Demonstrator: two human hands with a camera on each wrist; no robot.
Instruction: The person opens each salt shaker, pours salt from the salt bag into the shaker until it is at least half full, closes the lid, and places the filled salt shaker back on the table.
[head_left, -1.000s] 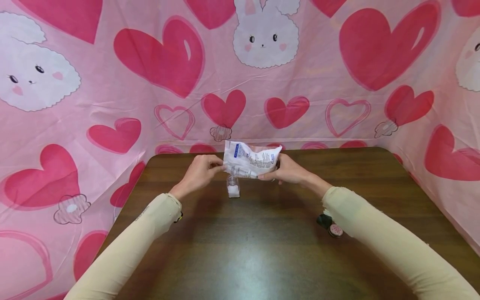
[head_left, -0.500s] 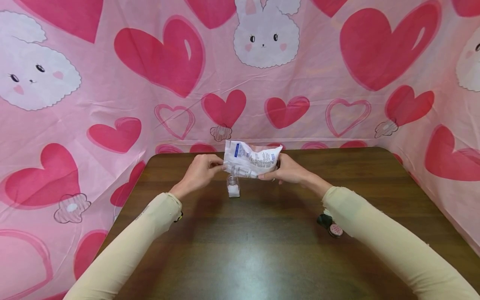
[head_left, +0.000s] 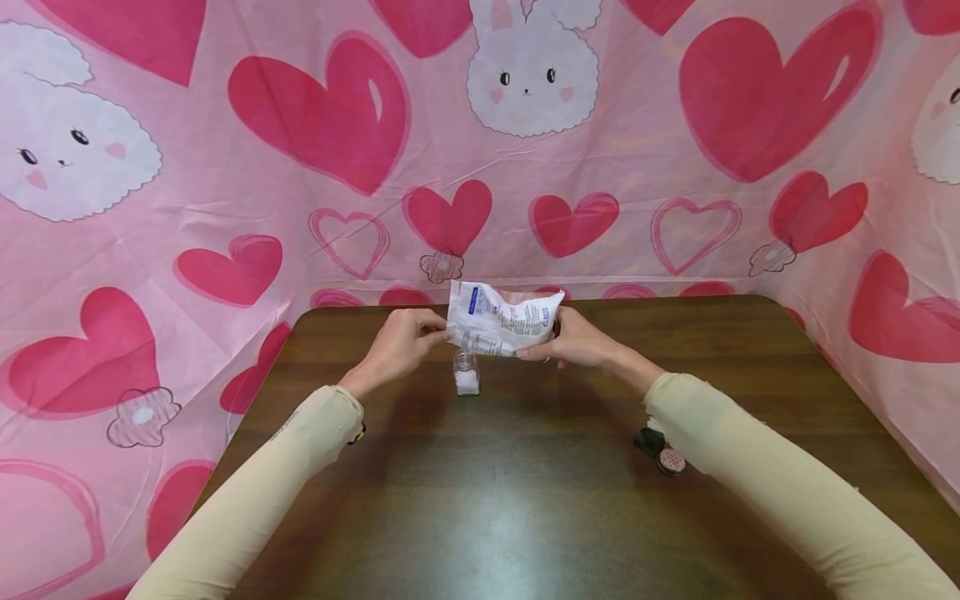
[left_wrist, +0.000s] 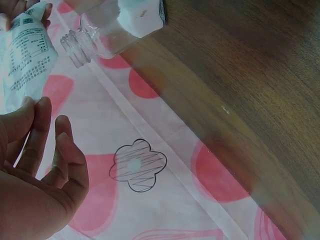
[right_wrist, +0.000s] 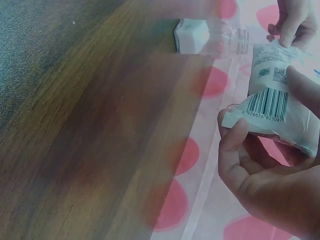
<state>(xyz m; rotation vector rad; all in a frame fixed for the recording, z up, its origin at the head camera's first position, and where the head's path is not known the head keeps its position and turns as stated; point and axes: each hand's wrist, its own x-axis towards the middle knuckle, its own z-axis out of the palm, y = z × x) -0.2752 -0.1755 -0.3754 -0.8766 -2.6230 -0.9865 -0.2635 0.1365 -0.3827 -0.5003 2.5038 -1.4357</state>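
A white printed plastic packet (head_left: pixel 506 321) is held tilted in the air by both hands. My left hand (head_left: pixel 405 340) pinches its left end between thumb and index finger, while the other fingers (left_wrist: pixel 70 155) stay loosely bent. Around the packet's fuller right end, my right hand (head_left: pixel 581 337) curls its fingers; a barcode (right_wrist: pixel 267 105) shows near them in the right wrist view. Just below the packet's left end stands an uncapped clear jar (head_left: pixel 467 375), upright on the table. White contents (right_wrist: pixel 192 36) fill its lower part. In the head view the packet hides part of the jar's mouth.
On the brown wooden table (head_left: pixel 480 500), a black cap (head_left: pixel 647 442) and a round pink-dotted piece (head_left: pixel 671 461) lie beside the right sleeve (head_left: pixel 690 408). A pink cloth (head_left: pixel 525 167) with hearts and rabbits hangs behind the table's far edge and along both sides.
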